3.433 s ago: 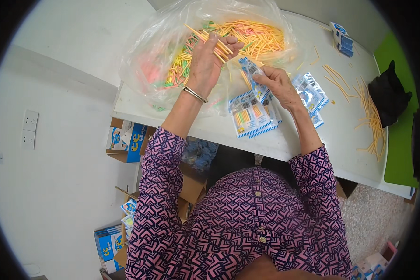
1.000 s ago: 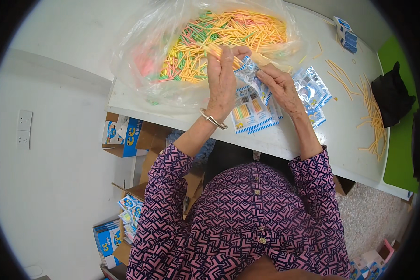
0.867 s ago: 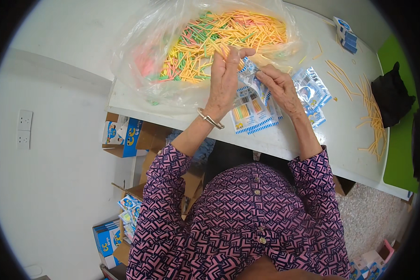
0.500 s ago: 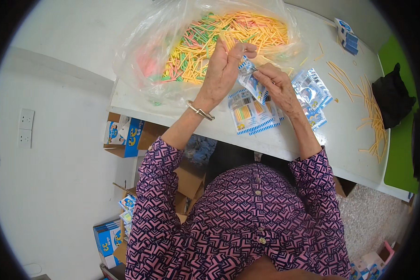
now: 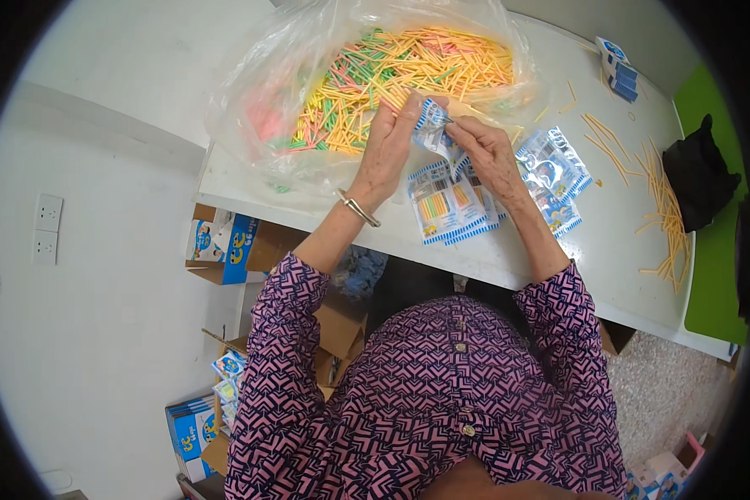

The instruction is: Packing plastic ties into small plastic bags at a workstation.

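My left hand (image 5: 385, 150) is closed on a small bunch of thin yellow sticks (image 5: 394, 97), whose tips show past the fingers. My right hand (image 5: 490, 157) pinches a blue-and-white plastic packet (image 5: 432, 119), its upper edge close against my left fingers. Whether the left thumb also grips the packet I cannot tell. Just below lie flat packets (image 5: 438, 204) with coloured sticks showing through their windows. More shiny packets (image 5: 552, 162) rest right of my right hand. Beyond both hands, a large clear bag (image 5: 250, 92) spreads open around a heap of yellow, green and pink sticks (image 5: 442, 58).
Loose yellow sticks (image 5: 665, 208) are strewn on the right of the white table (image 5: 592, 242), beside a black cloth bundle (image 5: 702, 173) and a green panel (image 5: 712, 275). Small blue-and-white boxes (image 5: 621, 71) stand at the far right. An open carton (image 5: 233, 250) sits below the left table edge.
My left hand has lowered slightly with the sticks, bringing them against the packet. The packet has been raised and shifted a little left, toward my left fingers.
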Tool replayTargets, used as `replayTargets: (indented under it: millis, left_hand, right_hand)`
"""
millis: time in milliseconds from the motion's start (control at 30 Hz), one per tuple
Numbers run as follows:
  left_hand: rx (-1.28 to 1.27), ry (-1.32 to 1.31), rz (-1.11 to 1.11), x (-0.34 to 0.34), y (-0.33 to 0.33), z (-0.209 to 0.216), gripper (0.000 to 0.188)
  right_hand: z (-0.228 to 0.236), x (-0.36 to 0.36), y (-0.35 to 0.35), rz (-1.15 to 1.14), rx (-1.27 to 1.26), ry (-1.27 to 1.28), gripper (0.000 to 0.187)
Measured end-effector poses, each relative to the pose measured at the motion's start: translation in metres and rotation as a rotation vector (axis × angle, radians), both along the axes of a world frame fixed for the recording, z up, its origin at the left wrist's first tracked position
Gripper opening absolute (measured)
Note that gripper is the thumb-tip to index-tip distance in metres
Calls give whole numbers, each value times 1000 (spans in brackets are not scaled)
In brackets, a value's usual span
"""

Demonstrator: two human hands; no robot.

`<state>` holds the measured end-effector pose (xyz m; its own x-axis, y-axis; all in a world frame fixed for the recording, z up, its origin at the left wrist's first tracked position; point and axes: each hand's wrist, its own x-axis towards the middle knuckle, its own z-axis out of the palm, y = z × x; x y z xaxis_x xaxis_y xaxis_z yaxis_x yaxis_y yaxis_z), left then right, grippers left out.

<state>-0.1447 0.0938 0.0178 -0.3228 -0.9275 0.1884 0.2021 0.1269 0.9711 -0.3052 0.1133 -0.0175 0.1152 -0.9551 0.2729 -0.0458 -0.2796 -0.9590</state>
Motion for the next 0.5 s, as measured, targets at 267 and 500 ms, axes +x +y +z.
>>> replayTargets:
  millis: [267, 500]
  left_hand:
    - [-187, -667, 28, 45, -35, 26, 55]
    - [-442, -907, 183, 70, -58, 44, 75]
  right_hand:
    - [16, 21, -36, 103, 7, -56, 27]
    - [15, 36, -56, 129, 49, -178, 29]
